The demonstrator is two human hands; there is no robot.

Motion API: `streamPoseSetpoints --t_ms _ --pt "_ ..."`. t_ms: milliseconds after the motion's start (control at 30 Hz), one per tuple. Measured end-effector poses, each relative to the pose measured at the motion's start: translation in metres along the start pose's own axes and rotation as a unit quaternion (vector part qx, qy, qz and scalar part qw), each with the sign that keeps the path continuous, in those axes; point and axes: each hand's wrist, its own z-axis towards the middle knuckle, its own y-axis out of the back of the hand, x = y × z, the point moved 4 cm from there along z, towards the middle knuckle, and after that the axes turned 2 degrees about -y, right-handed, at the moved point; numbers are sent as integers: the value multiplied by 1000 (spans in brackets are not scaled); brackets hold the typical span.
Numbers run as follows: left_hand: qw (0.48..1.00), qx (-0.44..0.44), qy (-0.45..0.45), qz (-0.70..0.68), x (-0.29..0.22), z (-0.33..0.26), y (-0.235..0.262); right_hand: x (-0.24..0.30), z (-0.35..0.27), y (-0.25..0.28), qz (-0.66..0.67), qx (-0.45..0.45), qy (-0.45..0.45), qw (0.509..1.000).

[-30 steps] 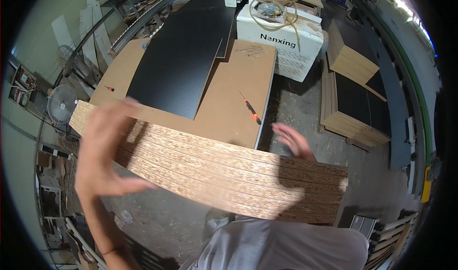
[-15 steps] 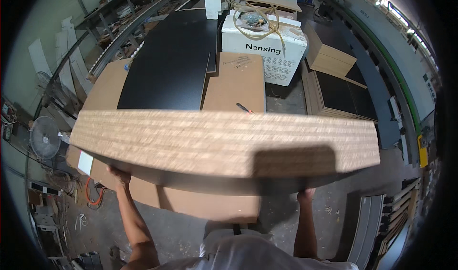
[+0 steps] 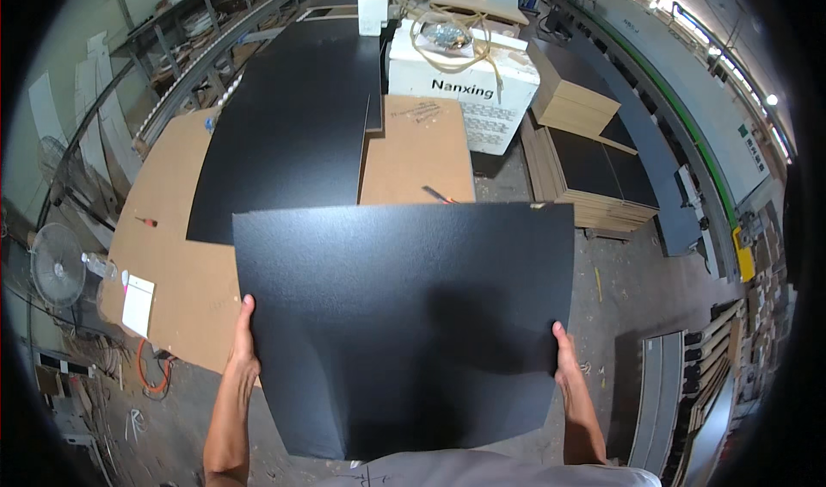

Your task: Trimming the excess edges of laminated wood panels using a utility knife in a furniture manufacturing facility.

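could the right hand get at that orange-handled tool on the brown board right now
Probably not. The right hand grips the edge of the big black panel, as does the left hand. The panel is held between the person and the orange-handled tool.

Bare forearms, grey shirt

Both forearms are uncovered, without sleeves, gloves or wristbands; a light grey shirt [image 3: 482, 470] shows at the lower edge.

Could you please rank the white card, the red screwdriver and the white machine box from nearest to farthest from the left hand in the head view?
From the left hand:
1. White card, just to its left on the brown board.
2. Red screwdriver, farther up-left.
3. White machine box, far ahead to the right.
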Motion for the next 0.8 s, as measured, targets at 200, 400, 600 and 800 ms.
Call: streamPoseSetpoints --t_ms 200,400,600,800 --pt "997 -27 68 28 86 -29 46 -83 -28 26 -19 28 -83 996" --pt "995 -41 77 55 145 -99 81 -125 -68 29 -77 57 -134 986" --pt "994 -24 96 45 211 -115 116 -167 -85 43 -86 75 -138 984" --pt "994 -8 102 30 228 -112 119 -168 -93 49 -74 112 -161 978"
